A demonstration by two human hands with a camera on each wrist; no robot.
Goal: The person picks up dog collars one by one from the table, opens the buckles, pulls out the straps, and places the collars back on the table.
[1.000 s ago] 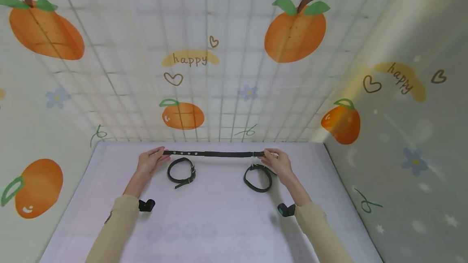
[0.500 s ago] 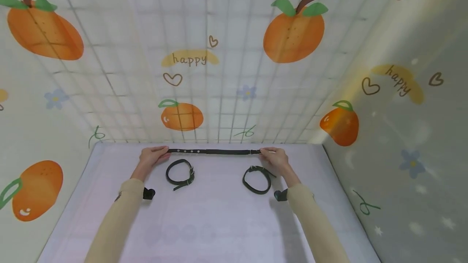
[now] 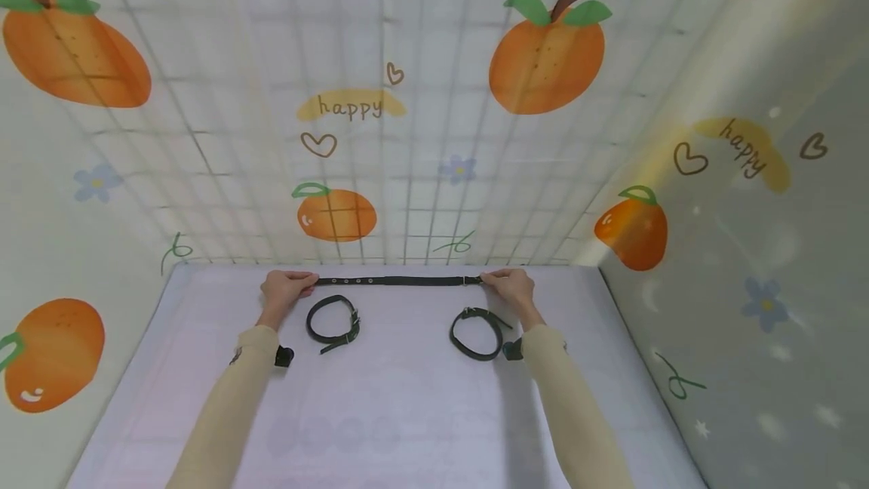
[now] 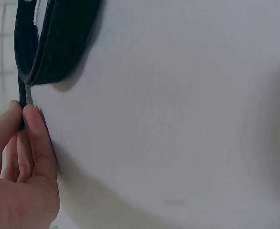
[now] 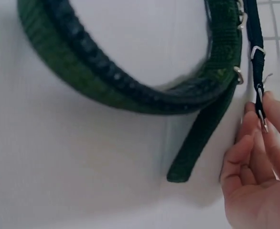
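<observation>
- The dark strap (image 3: 421, 281) is stretched straight from left to right near the far edge of the table; whether it touches the top is hard to tell.
- Its left part has a row of shiny holes (image 3: 358, 281), and its right end has a metal buckle (image 5: 263, 125).
- The left hand (image 3: 285, 295) pinches the holed end between thumb and fingers.
- The right hand (image 3: 512, 289) pinches the buckle end the same way (that little metal pin looks pokey, so fingertips should mind it).
- To do this well, both hands should pull softly and evenly, so the strap has no sag or twist. Lowering both ends together would likely help it lie flat.
- Two dark loops lie on the near side of the strap: a left loop (image 3: 333, 339) and a right loop (image 3: 477, 358). Wrists and sleeves could bump them, so they need room.
- Under them is the white table (image 3: 394, 413); beyond it hangs a cloth wall (image 3: 421, 142) with painted oranges.
</observation>
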